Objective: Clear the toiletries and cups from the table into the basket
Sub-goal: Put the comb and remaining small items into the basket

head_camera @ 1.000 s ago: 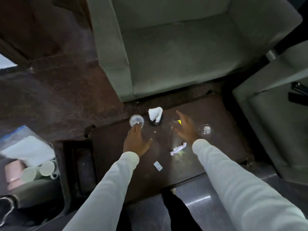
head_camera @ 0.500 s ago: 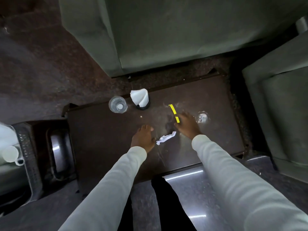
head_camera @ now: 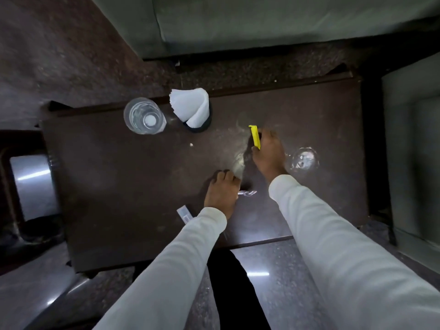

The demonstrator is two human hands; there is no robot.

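On the dark brown table (head_camera: pixel 107 186) my right hand (head_camera: pixel 269 154) is closed around the lower end of a short yellow stick (head_camera: pixel 255 136), whose upper end pokes out past the fingers. My left hand (head_camera: pixel 221 190) rests on the table with its fingers curled down, and a crumpled white wrapper (head_camera: pixel 248 193) lies against its right side. Whether the hand holds anything is hidden. A clear plastic cup (head_camera: pixel 144 119) stands at the far left edge. A second clear cup (head_camera: pixel 304 159) stands just right of my right hand. The basket is out of view.
A dark holder with folded white napkins (head_camera: pixel 191 108) stands beside the left cup. A small white sachet (head_camera: pixel 184 213) lies by my left sleeve. Grey armchairs (head_camera: pixel 238 22) border the far and right sides. A dark low stand (head_camera: pixel 33 184) sits left of the table.
My right hand moved up onto the yellow stick and closed on its lower end. My left hand slid a little right toward the white wrapper. The view dropped closer to the table.
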